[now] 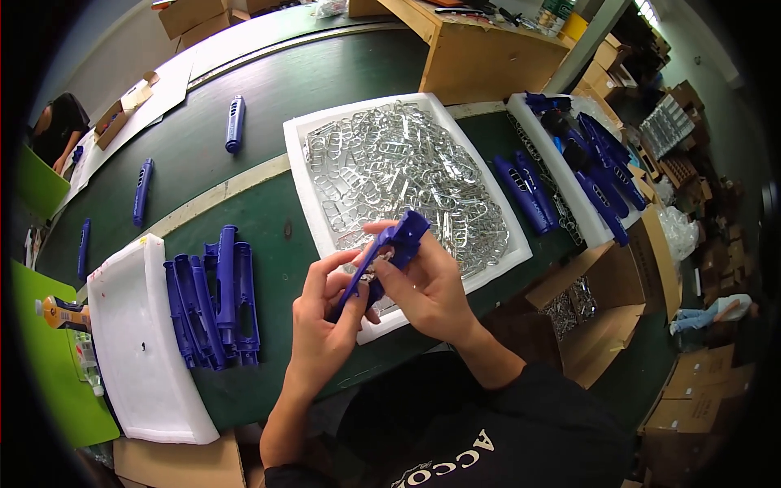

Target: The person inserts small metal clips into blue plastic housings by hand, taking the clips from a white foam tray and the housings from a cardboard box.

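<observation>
— What do the hands have?

— Both grasp one blue plastic handle part (382, 256), held tilted above the near edge of the middle tray. The left hand (325, 313) pinches its lower end between thumb and fingers; the right hand (423, 285) wraps the upper half, thumb pressed along the side.

— And beneath them?

— A white foam tray (303, 175) heaped with shiny metal clips (399, 175), resting on a dark green conveyor belt (268, 81). Whether a clip sits between the fingers cannot be made out.

— To the left?

— A pile of blue parts (213, 301) lies on the belt, touching an upturned white tray (138, 342). Single blue pieces (235, 124) lie farther up the belt, well apart from one another.

— To the right?

— Another white tray (529, 122) carries more blue handles (598, 159), with two blue pieces (527, 189) on the belt between the trays. An open cardboard box (598, 321) stands beside the belt, clips inside it. A wooden bench (480, 53) stands beyond the belt, and another person (58, 126) sits at the far left.
</observation>
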The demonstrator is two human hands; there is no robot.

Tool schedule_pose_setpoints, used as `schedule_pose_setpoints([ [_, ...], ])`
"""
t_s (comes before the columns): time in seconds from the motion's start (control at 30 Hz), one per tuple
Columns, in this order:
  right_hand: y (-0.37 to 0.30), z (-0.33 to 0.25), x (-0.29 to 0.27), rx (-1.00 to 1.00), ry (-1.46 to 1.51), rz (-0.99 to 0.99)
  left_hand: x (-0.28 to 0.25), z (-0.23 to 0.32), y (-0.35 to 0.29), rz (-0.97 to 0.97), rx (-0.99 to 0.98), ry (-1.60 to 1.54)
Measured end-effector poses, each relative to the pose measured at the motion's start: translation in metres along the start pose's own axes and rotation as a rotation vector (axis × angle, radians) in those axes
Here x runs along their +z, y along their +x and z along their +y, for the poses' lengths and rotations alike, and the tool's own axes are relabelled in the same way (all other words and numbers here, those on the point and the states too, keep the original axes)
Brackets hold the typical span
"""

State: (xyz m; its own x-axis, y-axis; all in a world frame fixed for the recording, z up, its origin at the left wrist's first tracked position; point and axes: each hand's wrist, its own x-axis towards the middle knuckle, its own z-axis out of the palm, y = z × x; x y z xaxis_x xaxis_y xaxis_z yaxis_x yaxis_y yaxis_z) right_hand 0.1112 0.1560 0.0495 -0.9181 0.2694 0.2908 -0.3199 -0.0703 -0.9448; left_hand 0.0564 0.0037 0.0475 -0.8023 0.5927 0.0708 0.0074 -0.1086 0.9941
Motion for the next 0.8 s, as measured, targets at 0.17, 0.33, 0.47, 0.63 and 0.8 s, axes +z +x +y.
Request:
schedule_pose_setpoints([
  [0.17, -0.004, -0.003, 0.004, 0.028, -0.110, -0.018, 0.004, -0.006, 0.002, 0.026, 0.033, 0.049],
  [0.33, -0.004, -0.003, 0.010, -0.052, -0.346, 0.016, -0.001, -0.010, 0.001, 0.031, 0.024, 0.125],
  [0.47, -0.006, 0.010, 0.017, -0.037, -0.151, 0.021, -0.003, -0.007, -0.001, 0.051, -0.099, -0.001],
  [0.63, -0.004, 0.015, 0.021, -0.050, -0.166, 0.008, -0.003, -0.005, 0.000, 0.056, -0.122, -0.043],
  [0.8, 0.001, 0.017, 0.027, -0.177, -0.239, 0.113, -0.006, -0.005, 0.000, 0.048, -0.122, -0.070],
])
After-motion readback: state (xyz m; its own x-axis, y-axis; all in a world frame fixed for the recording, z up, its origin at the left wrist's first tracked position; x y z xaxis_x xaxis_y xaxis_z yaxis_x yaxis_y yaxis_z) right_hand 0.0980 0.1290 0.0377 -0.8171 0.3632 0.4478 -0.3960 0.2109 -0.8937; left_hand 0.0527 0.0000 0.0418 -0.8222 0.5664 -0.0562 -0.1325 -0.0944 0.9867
